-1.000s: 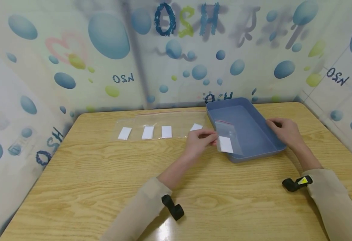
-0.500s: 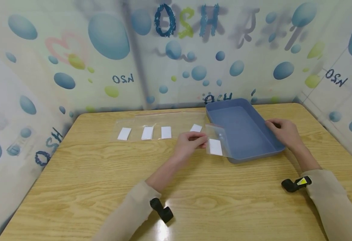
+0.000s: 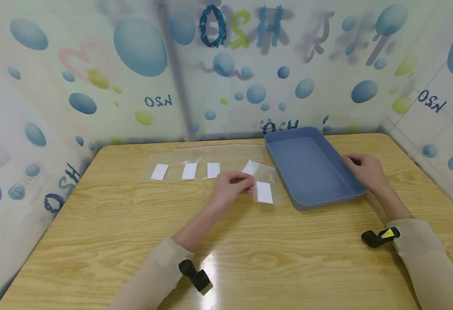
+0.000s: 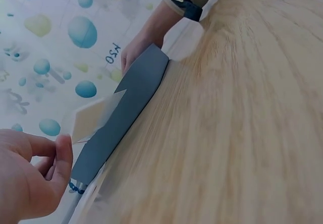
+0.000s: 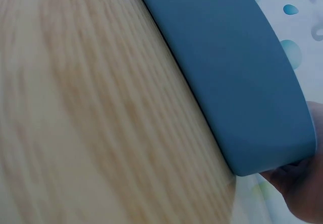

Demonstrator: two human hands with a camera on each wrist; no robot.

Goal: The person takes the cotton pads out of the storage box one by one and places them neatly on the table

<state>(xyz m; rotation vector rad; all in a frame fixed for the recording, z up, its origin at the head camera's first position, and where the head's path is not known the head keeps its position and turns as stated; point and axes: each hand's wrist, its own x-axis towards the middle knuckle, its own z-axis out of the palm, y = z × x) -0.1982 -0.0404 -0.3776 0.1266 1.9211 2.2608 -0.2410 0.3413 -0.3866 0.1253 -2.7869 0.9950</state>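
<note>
My left hand [image 3: 228, 189] pinches the left edge of a small clear zip bag [image 3: 267, 173] with a white rectangular piece [image 3: 264, 192] inside. In the left wrist view this bag [image 4: 93, 115] stands out from thumb and fingertip, held above the table. A blue-grey rectangular tray [image 3: 307, 172] sits to the right, nothing lying in it. The right hand [image 3: 367, 173] grips the tray's right side wall, thumb at the rim; the right wrist view shows part of that hand [image 5: 303, 183] at the tray's corner.
Left of the tray, several clear zip bags lie in an overlapping row, with white pieces such as this one [image 3: 189, 171] inside. The held bag partly covers the rightmost piece [image 3: 251, 167]. A patterned curtain [image 3: 210, 99] hangs behind the wooden table [image 3: 280, 258].
The left hand has carried its zip bag leftward, from over the tray's front left edge to beside the tray. The right hand and tray stay in place.
</note>
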